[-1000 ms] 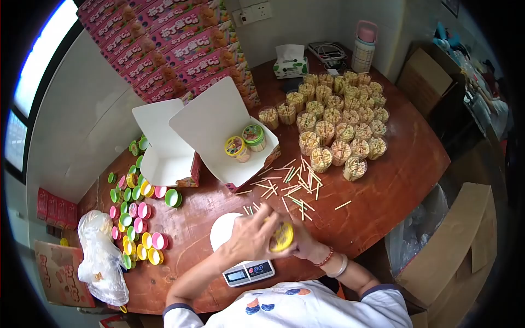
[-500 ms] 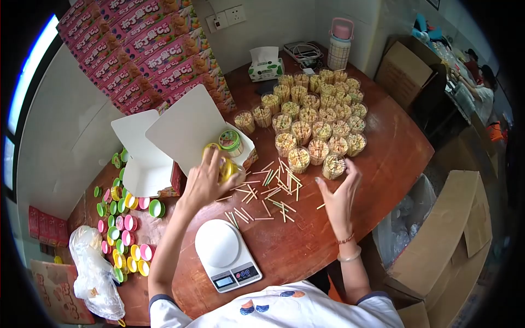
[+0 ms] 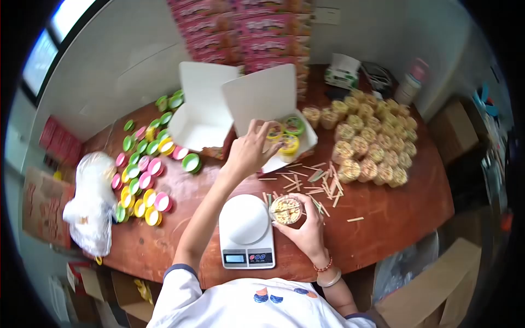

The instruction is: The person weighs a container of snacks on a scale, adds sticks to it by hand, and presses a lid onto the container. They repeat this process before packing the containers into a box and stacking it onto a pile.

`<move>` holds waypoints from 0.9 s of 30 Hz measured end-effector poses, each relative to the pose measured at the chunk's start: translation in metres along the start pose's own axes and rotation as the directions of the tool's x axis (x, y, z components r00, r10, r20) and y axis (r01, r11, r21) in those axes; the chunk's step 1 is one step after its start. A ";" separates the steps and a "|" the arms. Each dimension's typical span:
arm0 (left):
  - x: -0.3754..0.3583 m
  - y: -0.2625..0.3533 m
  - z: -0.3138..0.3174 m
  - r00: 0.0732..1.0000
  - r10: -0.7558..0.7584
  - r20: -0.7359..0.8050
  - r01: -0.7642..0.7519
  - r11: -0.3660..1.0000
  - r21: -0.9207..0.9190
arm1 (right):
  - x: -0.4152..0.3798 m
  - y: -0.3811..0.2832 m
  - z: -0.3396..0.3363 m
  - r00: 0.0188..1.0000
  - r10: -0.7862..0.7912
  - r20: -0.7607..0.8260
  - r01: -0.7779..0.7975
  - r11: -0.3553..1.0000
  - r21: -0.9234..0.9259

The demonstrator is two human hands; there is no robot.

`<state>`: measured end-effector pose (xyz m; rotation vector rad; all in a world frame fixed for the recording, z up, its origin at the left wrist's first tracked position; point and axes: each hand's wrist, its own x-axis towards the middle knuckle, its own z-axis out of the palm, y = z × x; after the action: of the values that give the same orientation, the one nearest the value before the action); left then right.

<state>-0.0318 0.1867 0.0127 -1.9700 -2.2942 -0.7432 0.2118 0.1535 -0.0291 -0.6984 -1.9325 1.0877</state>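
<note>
My right hand (image 3: 304,227) is closed round a clear cup of short sticks (image 3: 286,210), held just right of the white kitchen scale (image 3: 246,229). Over the front left of the open white box (image 3: 308,136), my left hand (image 3: 253,148) has its fingers apart; nothing shows in them. Inside that box are a green-lidded tub (image 3: 293,126) and yellow-lidded tubs (image 3: 289,145). Loose sticks (image 3: 328,186) are scattered beyond my right hand. Many filled cups (image 3: 377,142) are grouped at the back right.
A second open box (image 3: 199,126) stands left of the first. Colourful lids (image 3: 145,180) are spread at the left beside a plastic bag (image 3: 93,202). Pink boxes (image 3: 246,38) are stacked behind; a tissue pack (image 3: 342,71) and bottle (image 3: 411,82) are at the back.
The view has swung left. My right hand has taken a filled cup from the front of the group and brought it beside the scale. My left hand has let go of the yellow-lidded tub in the box.
</note>
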 end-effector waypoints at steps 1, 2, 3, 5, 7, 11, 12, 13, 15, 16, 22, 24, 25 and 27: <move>-0.013 -0.011 -0.011 0.998 -0.048 -0.051 0.048 0.999 0.003 | -0.003 0.009 0.027 0.998 -0.021 0.066 0.019 0.999 0.027; -0.029 -0.019 -0.028 0.989 -0.121 -0.090 0.115 0.991 -0.064 | -0.001 -0.001 0.043 0.988 -0.081 0.131 0.086 0.996 -0.030; -0.049 -0.035 -0.041 0.976 -0.178 -0.122 0.166 0.980 -0.108 | -0.001 -0.003 0.057 0.978 -0.078 0.192 0.091 0.994 -0.058; -0.093 -0.068 -0.062 0.936 -0.305 -0.174 0.274 0.944 -0.183 | -0.007 0.002 0.084 0.971 -0.056 0.232 0.082 0.991 -0.103; -0.148 -0.111 -0.073 0.834 -0.509 -0.213 0.494 0.861 -0.122 | -0.010 0.006 0.086 0.966 -0.102 0.236 0.130 0.986 -0.108; -0.252 -0.172 -0.087 0.820 -0.573 -0.016 0.529 0.746 0.405 | -0.009 0.020 0.051 0.981 -0.025 0.192 0.034 0.999 -0.043; -0.271 -0.182 -0.081 0.855 -0.518 0.032 0.444 0.762 0.472 | -0.008 0.025 0.039 0.989 0.005 0.145 0.004 0.998 -0.055; -0.283 -0.190 -0.075 0.831 -0.550 0.085 0.443 0.745 0.498 | -0.007 0.027 0.027 0.994 0.061 0.092 -0.054 0.996 -0.074; -0.288 -0.193 -0.068 0.878 -0.478 0.014 0.419 0.783 0.460 | -0.005 0.043 0.001 0.996 0.089 0.015 -0.082 0.964 -0.252; -0.284 -0.182 -0.077 0.867 -0.498 0.016 0.443 0.786 0.431 | -0.007 0.053 -0.009 0.992 0.123 -0.013 -0.121 0.943 -0.310; -0.274 -0.123 -0.072 0.833 -0.522 -0.184 0.507 0.853 -0.124 | -0.012 0.094 -0.037 0.984 0.161 0.081 -0.084 0.806 -0.586; -0.287 -0.121 -0.049 0.839 -0.502 -0.209 0.492 0.865 -0.103 | -0.004 0.096 -0.035 0.977 0.188 0.103 -0.102 0.830 -0.549; -0.295 -0.121 -0.033 0.779 -0.579 -0.240 0.476 0.795 -0.376 | 0.000 0.098 -0.035 0.963 0.247 0.111 -0.154 0.835 -0.528; -0.298 -0.104 -0.024 0.718 -0.630 -0.296 0.424 0.733 -0.532 | 0.006 0.096 -0.031 0.967 0.218 0.128 -0.128 0.858 -0.497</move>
<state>-0.0766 -0.1070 -0.0966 -0.9594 -2.5274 -1.6863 0.2422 0.2176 -0.1016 -1.0991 -2.3715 0.7858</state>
